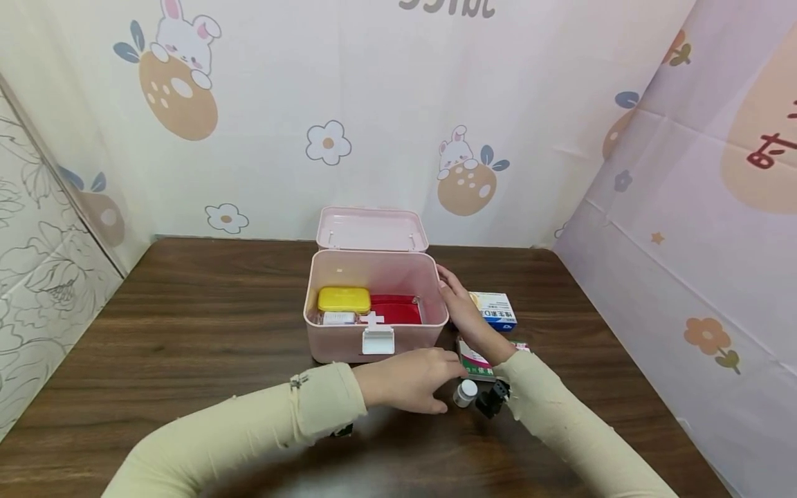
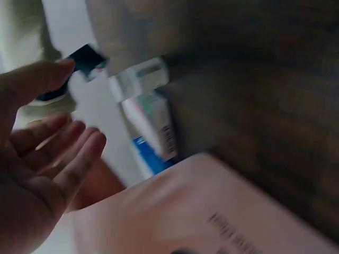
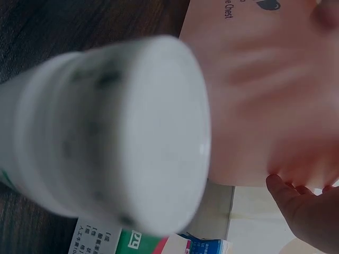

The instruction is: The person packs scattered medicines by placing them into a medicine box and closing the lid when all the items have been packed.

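Observation:
A pink medicine box point(image 1: 339, 340) stands on the table with its lid point(image 1: 372, 230) raised at the back. Inside lie a yellow case point(image 1: 344, 299), a red pouch point(image 1: 396, 310) and a small white item point(image 1: 339, 317). My right hand point(image 1: 459, 304) rests against the box's right wall, fingers extended along it. In front of the box, my left hand point(image 1: 414, 379) reaches rightward beside a small white-capped bottle point(image 1: 465, 393). The left wrist view shows that hand point(image 2: 39, 148) with thumb and fingers apart, holding nothing. Close up, the bottle point(image 3: 169, 132) fills much of the right wrist view.
Right of the box lie a green, white and pink carton point(image 1: 476, 363), partly under the right forearm, and a blue and white carton point(image 1: 495, 310) behind it. A black wrist camera point(image 1: 493, 398) sits by the right cuff. A patterned curtain point(image 1: 386, 138) hangs behind the brown table point(image 1: 205, 332).

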`<state>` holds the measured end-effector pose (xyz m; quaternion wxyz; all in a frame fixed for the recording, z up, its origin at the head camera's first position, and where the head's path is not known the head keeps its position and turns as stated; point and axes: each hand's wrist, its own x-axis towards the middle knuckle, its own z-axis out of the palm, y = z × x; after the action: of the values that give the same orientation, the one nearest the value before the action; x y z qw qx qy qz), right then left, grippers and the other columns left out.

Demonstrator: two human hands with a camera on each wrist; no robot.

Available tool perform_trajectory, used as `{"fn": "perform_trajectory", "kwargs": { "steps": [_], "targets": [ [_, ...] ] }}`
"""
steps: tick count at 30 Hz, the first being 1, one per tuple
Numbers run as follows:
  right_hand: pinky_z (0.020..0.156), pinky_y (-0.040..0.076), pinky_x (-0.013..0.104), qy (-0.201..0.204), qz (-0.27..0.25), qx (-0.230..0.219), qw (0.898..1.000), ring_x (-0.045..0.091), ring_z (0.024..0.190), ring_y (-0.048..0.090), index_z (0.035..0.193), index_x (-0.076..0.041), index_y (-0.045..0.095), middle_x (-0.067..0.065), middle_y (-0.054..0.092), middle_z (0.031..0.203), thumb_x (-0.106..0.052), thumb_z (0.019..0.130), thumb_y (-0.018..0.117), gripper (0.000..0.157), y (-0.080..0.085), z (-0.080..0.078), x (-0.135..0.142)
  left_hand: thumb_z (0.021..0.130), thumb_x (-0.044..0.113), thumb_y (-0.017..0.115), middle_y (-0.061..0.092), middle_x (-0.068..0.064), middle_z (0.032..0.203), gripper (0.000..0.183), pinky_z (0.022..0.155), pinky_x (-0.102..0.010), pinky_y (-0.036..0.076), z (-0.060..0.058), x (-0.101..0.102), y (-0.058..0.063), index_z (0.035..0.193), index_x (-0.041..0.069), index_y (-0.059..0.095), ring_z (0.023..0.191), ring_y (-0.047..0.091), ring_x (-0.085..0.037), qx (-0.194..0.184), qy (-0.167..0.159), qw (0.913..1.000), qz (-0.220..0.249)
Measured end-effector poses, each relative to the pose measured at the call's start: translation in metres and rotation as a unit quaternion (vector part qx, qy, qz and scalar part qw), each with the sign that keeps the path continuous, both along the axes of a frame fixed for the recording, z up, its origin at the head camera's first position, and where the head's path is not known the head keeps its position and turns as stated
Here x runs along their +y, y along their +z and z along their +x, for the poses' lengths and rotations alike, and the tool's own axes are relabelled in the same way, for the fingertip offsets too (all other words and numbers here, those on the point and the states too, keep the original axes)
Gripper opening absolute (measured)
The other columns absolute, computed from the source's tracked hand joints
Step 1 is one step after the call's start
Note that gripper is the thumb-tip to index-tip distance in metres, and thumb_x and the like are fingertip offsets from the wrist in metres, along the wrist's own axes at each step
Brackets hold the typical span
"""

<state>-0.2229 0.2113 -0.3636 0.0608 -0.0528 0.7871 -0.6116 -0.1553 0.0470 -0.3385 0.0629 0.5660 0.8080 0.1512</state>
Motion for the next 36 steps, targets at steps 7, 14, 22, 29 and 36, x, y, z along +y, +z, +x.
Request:
{"fn": "perform_trajectory", "kwargs": {
  "steps": [7, 14, 22, 29, 36],
  "targets": [
    [0.115, 0.026, 0.058, -0.002, -0.004, 0.004, 1.000, 0.039, 0.144, 0.029, 0.159, -0.007, 0.020, 0.021, 0.029, 0.158, -0.022, 0.111, 0.030, 0.052, 0.000, -0.001, 0.000, 0.084, 0.023, 0.082, 0.064, -0.003, 0.126, 0.052, 0.099, -0.016, 0.043, -0.007, 0.018, -0.024, 0.130, 0.007, 0.063, 0.111, 0.060, -0.008, -0.039, 0.035, 0.9986, 0.010],
    [0.116, 0.024, 0.059, 0.004, -0.015, 0.001, 1.000, 0.039, 0.145, 0.027, 0.159, -0.007, 0.020, 0.020, 0.027, 0.160, -0.022, 0.111, 0.029, 0.051, 0.000, -0.001, -0.002, 0.084, 0.020, 0.082, 0.063, -0.001, 0.124, 0.051, 0.096, -0.015, 0.044, -0.010, 0.028, -0.045, 0.130, 0.007, 0.062, 0.108, 0.058, -0.006, -0.090, 0.052, 0.9944, 0.016],
    [0.118, 0.020, 0.057, -0.002, -0.019, 0.007, 1.000, 0.038, 0.147, 0.024, 0.158, -0.004, 0.020, 0.021, 0.025, 0.160, -0.018, 0.110, 0.029, 0.051, -0.001, -0.002, -0.003, 0.086, 0.015, 0.080, 0.065, -0.001, 0.123, 0.047, 0.093, -0.014, 0.044, -0.011, 0.036, -0.056, 0.129, 0.008, 0.063, 0.107, 0.058, -0.004, -0.113, 0.046, 0.9920, 0.034],
    [0.117, 0.021, 0.058, -0.008, -0.020, -0.002, 1.000, 0.038, 0.146, 0.025, 0.159, -0.007, 0.021, 0.020, 0.026, 0.160, -0.019, 0.111, 0.029, 0.050, -0.001, 0.000, -0.003, 0.090, 0.010, 0.074, 0.068, 0.001, 0.114, 0.032, 0.092, -0.013, 0.045, -0.011, 0.038, -0.064, 0.121, 0.008, 0.068, 0.101, 0.059, -0.002, -0.101, 0.050, 0.9916, 0.063],
    [0.117, 0.022, 0.059, -0.003, -0.020, -0.003, 1.000, 0.038, 0.147, 0.024, 0.159, -0.007, 0.020, 0.019, 0.024, 0.161, -0.021, 0.111, 0.029, 0.051, 0.001, 0.001, -0.001, 0.088, 0.010, 0.076, 0.068, 0.004, 0.105, 0.025, 0.087, -0.011, 0.046, -0.012, 0.033, -0.066, 0.112, 0.010, 0.070, 0.092, 0.058, 0.000, -0.110, 0.047, 0.9901, 0.073]
  ]
}}
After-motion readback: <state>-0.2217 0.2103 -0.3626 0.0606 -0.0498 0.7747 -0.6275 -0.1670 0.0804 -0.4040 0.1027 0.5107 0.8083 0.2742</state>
